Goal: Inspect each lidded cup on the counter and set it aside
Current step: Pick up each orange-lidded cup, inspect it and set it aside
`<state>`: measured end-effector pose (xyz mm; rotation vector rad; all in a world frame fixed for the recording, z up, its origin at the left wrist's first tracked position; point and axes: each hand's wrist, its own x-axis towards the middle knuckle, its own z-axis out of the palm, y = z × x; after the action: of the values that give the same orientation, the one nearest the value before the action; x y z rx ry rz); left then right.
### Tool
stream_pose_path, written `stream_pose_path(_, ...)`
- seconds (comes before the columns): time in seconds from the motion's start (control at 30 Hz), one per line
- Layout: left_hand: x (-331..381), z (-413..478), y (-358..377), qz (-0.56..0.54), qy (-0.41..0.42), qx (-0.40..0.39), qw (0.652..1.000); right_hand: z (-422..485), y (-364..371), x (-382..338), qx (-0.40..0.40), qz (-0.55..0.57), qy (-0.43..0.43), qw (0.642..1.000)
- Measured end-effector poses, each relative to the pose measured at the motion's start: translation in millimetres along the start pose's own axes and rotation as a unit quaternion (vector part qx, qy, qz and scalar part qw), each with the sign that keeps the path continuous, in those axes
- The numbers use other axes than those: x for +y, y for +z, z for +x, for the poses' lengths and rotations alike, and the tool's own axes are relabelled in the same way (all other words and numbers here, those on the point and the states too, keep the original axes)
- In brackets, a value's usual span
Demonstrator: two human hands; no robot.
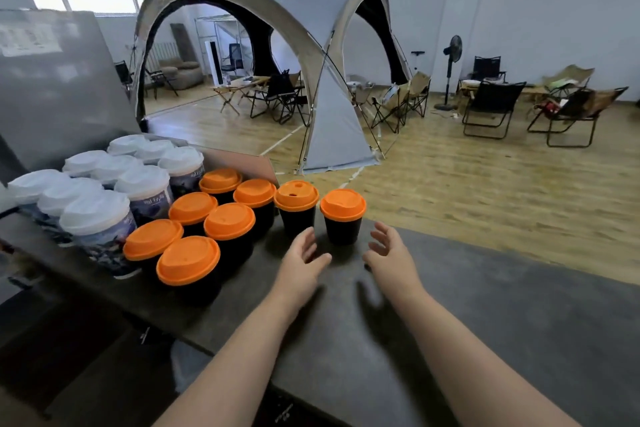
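dark counter [485, 305], wood floor [485, 184] beyond, grey dome tent [277, 28] mid-room. left hand [303, 258] and right hand [389, 253] both loose, gripping nothing, flanking the rightmost orange-lidded cup [343, 218], upright near counter's far edge.

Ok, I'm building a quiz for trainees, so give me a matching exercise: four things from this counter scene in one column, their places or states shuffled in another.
1. white-lidded printed paper cups
2. rightmost orange-lidded black cup
3. left hand
4. grey dome tent

A. on the wooden floor beyond the dark counter
B. open, holding nothing
C. clustered furthest left among the cups
D. upright, lidded, untouched

Pairs: 1-C, 2-D, 3-B, 4-A.
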<state>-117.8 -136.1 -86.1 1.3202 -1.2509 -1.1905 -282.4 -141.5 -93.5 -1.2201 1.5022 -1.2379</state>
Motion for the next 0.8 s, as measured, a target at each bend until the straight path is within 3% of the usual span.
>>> stream_pose_path(0.3, -24.1, 54.7, -12.3, -0.073, 0.013, -0.117, 0.990, 32.1, 34.7, 4.0, 0.041, -0.039, -0.039, 0.998)
stream_pose_path(0.43, -28.1, 57.2, -15.8, -0.091, 0.038, -0.125, 0.987, 25.9, 35.9, 7.4, 0.072, -0.034, -0.084, 0.993)
stream_pose_path(0.8, -13.7, 8.6, 12.1, -0.081, 0.062, -0.253, 0.962, -44.6, -38.5, 6.7, 0.057, -0.008, -0.097, 0.994)
